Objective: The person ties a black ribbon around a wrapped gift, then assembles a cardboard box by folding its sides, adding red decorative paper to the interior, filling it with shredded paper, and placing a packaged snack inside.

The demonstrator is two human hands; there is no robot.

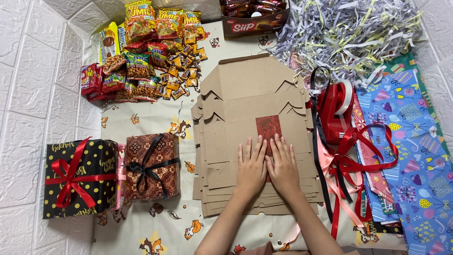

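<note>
bright, even overhead light; soft faint shadows; sharp focus; no glare

2 wrapped gift boxes (80, 178), 1 tape dispenser (336, 111), 2 hands (266, 167), 1 snack carton (255, 19)

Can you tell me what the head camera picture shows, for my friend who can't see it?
Two hands, left hand and right hand, lie flat side by side on a stack of flattened cardboard boxes with a dark red label. Two wrapped gifts sit to the left, red ribbons to the right, snack packets behind.
</note>
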